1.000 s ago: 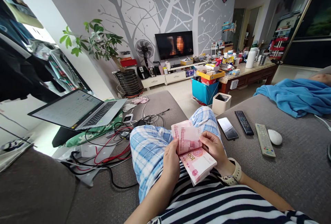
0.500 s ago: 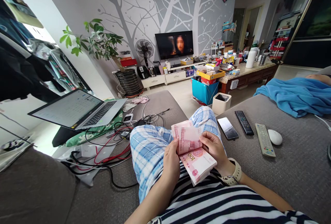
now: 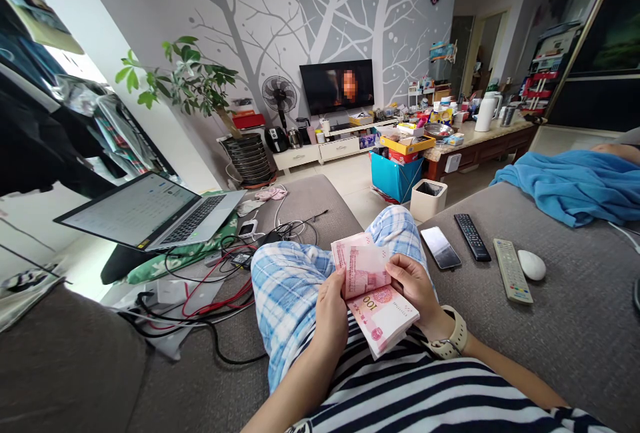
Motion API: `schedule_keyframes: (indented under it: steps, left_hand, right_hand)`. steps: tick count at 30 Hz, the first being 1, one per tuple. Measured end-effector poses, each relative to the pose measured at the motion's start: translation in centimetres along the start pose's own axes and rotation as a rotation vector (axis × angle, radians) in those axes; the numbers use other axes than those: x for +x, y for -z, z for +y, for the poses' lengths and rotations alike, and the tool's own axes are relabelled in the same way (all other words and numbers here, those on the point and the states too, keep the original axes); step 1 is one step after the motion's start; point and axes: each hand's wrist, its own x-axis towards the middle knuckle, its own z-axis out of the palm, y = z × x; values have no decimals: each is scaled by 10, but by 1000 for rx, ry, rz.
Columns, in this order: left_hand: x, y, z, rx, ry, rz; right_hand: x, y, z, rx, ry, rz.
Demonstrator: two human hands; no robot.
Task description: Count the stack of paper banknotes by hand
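Note:
A thick stack of pink 100 banknotes (image 3: pixel 383 319) lies bent open over my lap, in front of my striped shirt. My left hand (image 3: pixel 332 306) is closed around the stack's left side, thumb on top near the fold. Several notes are turned up and back, away from me. My right hand (image 3: pixel 413 286) pinches the right edge of these raised notes between thumb and fingers, while its other fingers are partly hidden behind the stack. A pale watch (image 3: pixel 453 336) is on my right wrist. Blue checked trousers (image 3: pixel 285 293) cover my crossed legs beneath.
Right of my knee on the grey sofa lie a phone (image 3: pixel 441 247), a black remote (image 3: pixel 471 237), a grey remote (image 3: pixel 513 271) and a white mouse (image 3: pixel 531 265). On the left are an open laptop (image 3: pixel 200 219) and tangled cables (image 3: pixel 220 306). A bin (image 3: pixel 428 201) stands ahead.

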Motion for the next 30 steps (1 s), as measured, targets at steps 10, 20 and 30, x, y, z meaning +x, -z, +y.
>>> schedule_keyframes:
  steps: [10,20,30]
  left_hand:
    - [-2,0,5,66,-23,31]
    - [-1,-1,4,49,-17,33]
    - [-1,-2,6,47,-9,40]
  right_hand:
    - [1,2,1,1,-12,-4]
    - [2,2,2,-4,-5,-1]
    - [3,3,3,27,-15,-6]
